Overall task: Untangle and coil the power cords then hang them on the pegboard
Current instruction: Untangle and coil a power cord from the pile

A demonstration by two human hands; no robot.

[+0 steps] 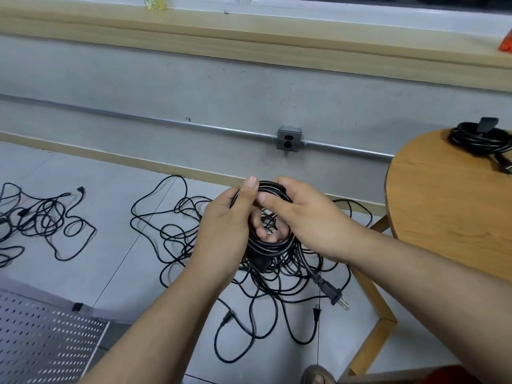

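While both hands grip a coiled cord, another coil rests on the table.

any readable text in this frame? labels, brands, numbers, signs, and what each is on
No text can be read anywhere.
On the yellow container on the sill: green print, too blurred to tell if it is text.
On the wall outlet: nothing legible.
On the plug of the coiled cord: nothing legible.
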